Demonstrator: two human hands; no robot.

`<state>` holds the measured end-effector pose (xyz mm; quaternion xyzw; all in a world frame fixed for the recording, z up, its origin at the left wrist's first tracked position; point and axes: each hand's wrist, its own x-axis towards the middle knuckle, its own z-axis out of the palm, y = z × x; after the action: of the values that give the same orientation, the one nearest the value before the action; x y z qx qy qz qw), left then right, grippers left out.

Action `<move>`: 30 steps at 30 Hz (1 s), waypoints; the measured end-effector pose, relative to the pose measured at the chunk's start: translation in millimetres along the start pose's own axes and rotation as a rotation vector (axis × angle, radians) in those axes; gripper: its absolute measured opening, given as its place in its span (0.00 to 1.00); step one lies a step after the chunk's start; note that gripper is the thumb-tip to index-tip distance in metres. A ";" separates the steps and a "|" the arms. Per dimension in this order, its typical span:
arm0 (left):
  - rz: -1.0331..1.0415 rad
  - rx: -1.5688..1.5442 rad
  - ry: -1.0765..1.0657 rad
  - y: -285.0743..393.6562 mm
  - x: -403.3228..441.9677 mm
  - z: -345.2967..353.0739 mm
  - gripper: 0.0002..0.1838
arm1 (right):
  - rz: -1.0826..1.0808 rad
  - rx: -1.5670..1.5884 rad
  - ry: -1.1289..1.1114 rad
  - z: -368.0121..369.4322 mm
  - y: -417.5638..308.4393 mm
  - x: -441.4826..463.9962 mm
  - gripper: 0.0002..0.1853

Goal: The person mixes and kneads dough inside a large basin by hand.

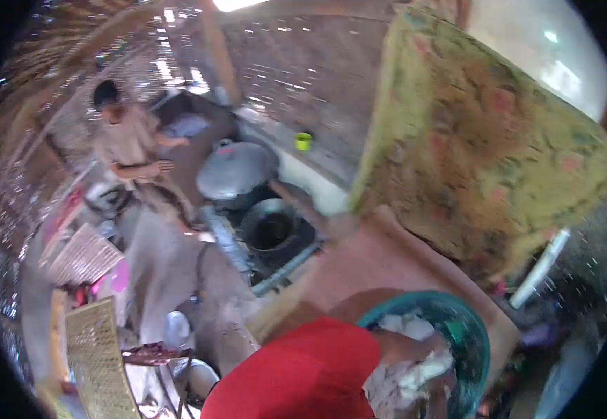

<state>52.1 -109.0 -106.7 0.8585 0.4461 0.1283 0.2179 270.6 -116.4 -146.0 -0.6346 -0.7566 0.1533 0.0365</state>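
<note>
A red sleeve fills the bottom middle, and from it my left forearm reaches right into a large teal basin. My left hand is in the basin at a heap of pale, whitish material; blur hides its fingers. Lower in the basin, what looks like my right hand is at the same heap, its fingers also unclear. I cannot make out what the material is. Against the basin's inner wall lies a small green item.
A stove bears a lidded pot and a dark open pot. Another person stands beyond it at left. A yellow-green cup sits on the ledge. A patterned cloth hangs at right; woven panels stand lower left.
</note>
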 end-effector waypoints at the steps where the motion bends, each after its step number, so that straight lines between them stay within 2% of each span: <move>1: 0.006 0.008 0.027 -0.1 9.0 2.1 0.44 | 0.015 -0.026 0.025 9.3 10.1 4.0 0.22; 4: -0.026 -0.002 0.009 5.4 28.0 6.3 0.43 | 0.112 -0.116 0.057 28.8 32.7 -7.3 0.22; 7: -0.010 -0.061 -0.121 9.4 32.9 -10.6 0.43 | 0.183 -0.124 0.063 27.5 36.0 -13.6 0.21; 8: 0.011 -0.097 -0.183 7.0 28.3 -18.2 0.43 | 0.168 -0.050 0.097 27.1 32.0 -20.3 0.21; 9: 0.053 -0.137 -0.256 4.3 19.1 -28.1 0.43 | 0.084 0.362 0.215 33.2 30.5 -27.2 0.27; 11: 0.240 -0.124 -0.385 -2.0 -15.8 -54.5 0.43 | -0.116 -0.011 0.219 -43.8 -54.1 -90.9 0.35; 13: 0.470 0.030 -0.440 -12.8 -55.2 -63.3 0.46 | -0.154 0.230 -0.080 -92.7 -113.6 -130.7 0.42; 14: 0.460 0.053 -0.442 -14.9 -77.4 -62.8 0.44 | -0.106 0.262 -0.099 -85.6 -133.4 -143.7 0.42; 16: 0.480 0.069 -0.457 -1.4 -110.0 -61.8 0.42 | -0.148 -0.138 -0.162 -67.8 -165.8 -154.4 0.42; 18: 0.102 0.302 -0.533 16.1 -129.8 -59.4 0.38 | -0.081 -0.200 -0.215 -30.6 -178.4 -136.6 0.43; 20: 0.033 0.385 -0.424 15.2 -106.4 -50.8 0.33 | -0.055 -0.261 -0.274 -21.9 -174.9 -116.1 0.44; 22: -0.136 0.197 -0.643 8.1 -63.5 -64.5 0.38 | 0.020 -0.242 -0.205 -35.4 -167.9 -82.4 0.43; 23: -0.036 0.242 -0.535 -6.2 -54.8 -39.2 0.21 | 0.029 -0.228 -0.227 -41.6 -164.3 -65.2 0.43; 24: -0.030 0.241 -0.543 -18.1 -45.8 -22.0 0.21 | 0.109 -0.153 -0.336 -50.9 -158.0 -42.6 0.41; 25: 0.014 0.149 -0.467 -27.8 -35.4 -8.4 0.17 | 0.190 -0.082 -0.435 -56.9 -151.3 -29.4 0.39; 26: 0.061 0.062 -0.386 -32.3 -25.3 -3.7 0.13 | 0.201 -0.083 -0.421 -36.3 -132.8 -19.4 0.39; 27: 0.133 0.016 -0.254 -31.3 -17.9 -8.8 0.11 | 0.133 -0.121 -0.268 4.8 -105.2 -6.5 0.41; 28: 0.149 0.024 -0.248 -30.9 -12.4 -5.7 0.11 | 0.064 -0.161 -0.112 35.5 -85.9 1.8 0.43; 30: -0.032 0.204 -0.144 -34.4 -7.0 19.0 0.09 | 0.138 -0.083 -0.091 48.1 -70.6 16.7 0.45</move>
<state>31.6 -102.2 -140.2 0.8758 0.4540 0.0169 0.1630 188.4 -119.6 -174.4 -0.6785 -0.7176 0.1528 -0.0349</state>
